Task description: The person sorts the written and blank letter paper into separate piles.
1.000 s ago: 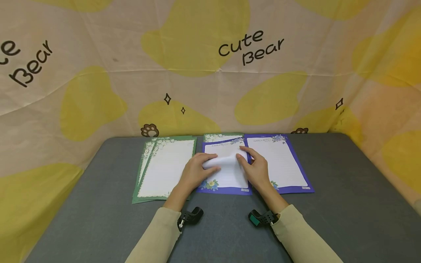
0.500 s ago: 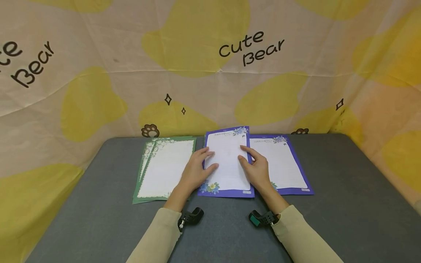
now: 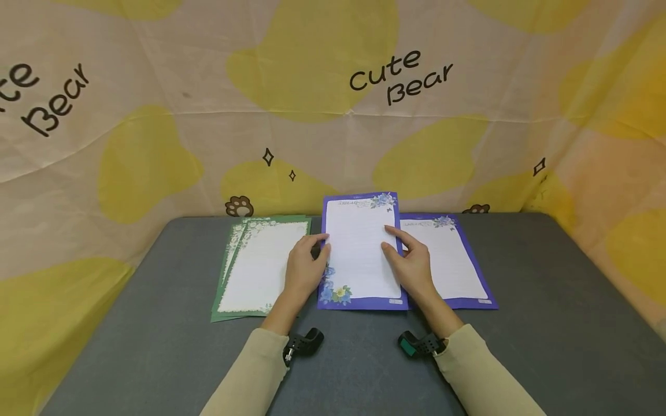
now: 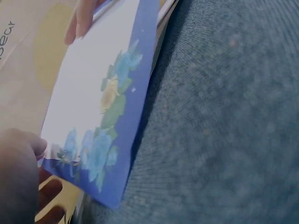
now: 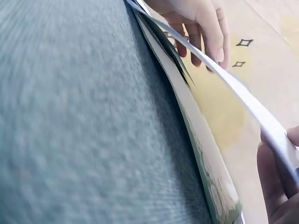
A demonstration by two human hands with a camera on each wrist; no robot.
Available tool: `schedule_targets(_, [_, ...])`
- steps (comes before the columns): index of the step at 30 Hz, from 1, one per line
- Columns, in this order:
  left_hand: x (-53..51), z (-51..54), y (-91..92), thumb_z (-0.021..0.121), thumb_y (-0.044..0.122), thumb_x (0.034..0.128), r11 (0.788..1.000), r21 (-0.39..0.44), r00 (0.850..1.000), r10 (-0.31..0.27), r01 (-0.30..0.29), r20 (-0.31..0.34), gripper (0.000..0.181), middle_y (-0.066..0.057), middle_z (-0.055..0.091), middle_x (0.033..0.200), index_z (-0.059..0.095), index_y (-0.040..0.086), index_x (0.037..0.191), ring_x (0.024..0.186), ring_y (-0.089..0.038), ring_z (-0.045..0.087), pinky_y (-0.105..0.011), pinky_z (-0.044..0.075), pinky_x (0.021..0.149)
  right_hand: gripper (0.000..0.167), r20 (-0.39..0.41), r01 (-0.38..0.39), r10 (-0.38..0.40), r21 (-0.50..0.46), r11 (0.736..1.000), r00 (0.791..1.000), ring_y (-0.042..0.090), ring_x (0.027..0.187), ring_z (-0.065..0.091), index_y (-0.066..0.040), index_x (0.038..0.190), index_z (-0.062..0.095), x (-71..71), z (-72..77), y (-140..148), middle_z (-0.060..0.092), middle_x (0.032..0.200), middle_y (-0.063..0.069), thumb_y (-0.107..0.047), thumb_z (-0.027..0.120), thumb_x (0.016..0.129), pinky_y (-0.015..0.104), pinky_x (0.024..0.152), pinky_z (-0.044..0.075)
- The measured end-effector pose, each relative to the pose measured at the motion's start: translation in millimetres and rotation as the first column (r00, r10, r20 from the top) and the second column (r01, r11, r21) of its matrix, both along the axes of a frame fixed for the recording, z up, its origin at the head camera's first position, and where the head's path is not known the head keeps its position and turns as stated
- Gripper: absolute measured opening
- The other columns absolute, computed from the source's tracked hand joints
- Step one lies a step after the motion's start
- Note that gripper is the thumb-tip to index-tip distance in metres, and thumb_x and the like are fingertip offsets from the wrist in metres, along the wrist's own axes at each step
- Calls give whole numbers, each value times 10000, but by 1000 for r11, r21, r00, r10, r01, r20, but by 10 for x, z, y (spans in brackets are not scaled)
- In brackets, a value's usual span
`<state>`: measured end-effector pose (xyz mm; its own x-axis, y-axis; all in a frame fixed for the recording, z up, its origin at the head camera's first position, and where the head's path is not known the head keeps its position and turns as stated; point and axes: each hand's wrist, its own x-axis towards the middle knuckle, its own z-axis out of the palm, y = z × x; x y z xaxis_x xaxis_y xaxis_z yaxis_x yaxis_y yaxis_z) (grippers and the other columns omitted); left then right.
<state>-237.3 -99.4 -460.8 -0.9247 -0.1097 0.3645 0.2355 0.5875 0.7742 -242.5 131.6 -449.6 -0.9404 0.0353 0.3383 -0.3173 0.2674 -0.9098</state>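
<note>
In the head view a blue-bordered sheet of writing paper (image 3: 361, 248) with printed flowers stands tilted up in front of me. My left hand (image 3: 306, 264) pinches its left edge, thumb on the near face. On the opposite edge my right hand (image 3: 413, 267) grips the sheet, with fingers partly behind it. The left wrist view shows the sheet (image 4: 93, 79) held off the table, its lower corner near my left hand (image 4: 21, 163). Seen edge-on in the right wrist view, the sheet (image 5: 243, 95) bows slightly between both hands.
Green-bordered sheets (image 3: 262, 266) lie overlapped on the left of the grey table (image 3: 343, 370). Another blue-bordered sheet (image 3: 452, 260) lies at the right, partly covered. Behind the table hangs a yellow-patterned cloth (image 3: 312, 63).
The blue-bordered sheet has straightened from a bulge and risen, now hiding the green-bordered sheet behind it. My left hand has shifted outward to its edge; the right moved slightly right.
</note>
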Motion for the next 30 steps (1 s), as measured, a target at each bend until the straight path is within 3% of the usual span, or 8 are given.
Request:
schedule_targets(4, [3, 3, 19, 666, 126, 960, 999, -15, 999, -35, 35, -38, 239, -98, 688, 1198, 746, 77, 1180, 869, -200, 600, -324, 510, 762, 387, -7, 27, -27, 45, 999, 1000, 8, 345, 301, -102, 1317, 683, -7, 4, 31, 688, 1289, 182, -98, 703, 930, 193, 364, 283])
schedule_targets(8, [-1, 11, 37, 691, 54, 930, 999, -23, 996, -47, 46, -78, 248, -120, 678, 1239, 752, 43, 1170, 782, -167, 590, -246, 494, 683, 396, -1, 74, -74, 118, 990, 997, -7, 382, 249, -126, 1318, 687, -23, 8, 49, 717, 957, 182, -110, 707, 923, 192, 376, 243])
schedule_targets(12, [2, 27, 54, 708, 35, 918, 998, -16, 993, -68, 67, -101, 266, -133, 677, 1246, 748, 26, 1180, 778, -183, 625, -243, 531, 688, 395, 14, 108, -112, 155, 982, 994, -2, 384, 242, -135, 1315, 690, -43, 20, 91, 547, 622, 60, -117, 703, 921, 193, 370, 249])
schedule_targets(16, [16, 61, 73, 719, 31, 911, 997, -13, 990, -80, 79, -117, 274, -134, 680, 1234, 748, 26, 1183, 768, -187, 635, -249, 548, 690, 371, 27, 123, -128, 143, 982, 991, 24, 357, 274, -147, 1302, 699, -58, 59, 162, 364, 440, -72, -116, 686, 933, 200, 356, 258])
schedule_targets(24, [42, 158, 153, 718, 43, 918, 990, -2, 984, -140, 140, -108, 284, -132, 674, 1255, 743, 37, 1201, 728, -141, 614, -195, 517, 638, 372, 2, 151, -158, 269, 951, 988, 92, 421, 352, -118, 1315, 693, -49, 226, 278, 324, 450, -85, -127, 684, 943, 224, 395, 273])
schedule_targets(30, [97, 271, 286, 702, 39, 927, 983, -6, 981, -185, 185, -51, 329, -135, 646, 1314, 714, 36, 1255, 791, -169, 662, -274, 596, 738, 378, -38, 170, -168, 371, 913, 985, 100, 419, 358, -93, 1312, 690, -69, 360, 381, 398, 515, 2, -90, 665, 936, 232, 390, 292])
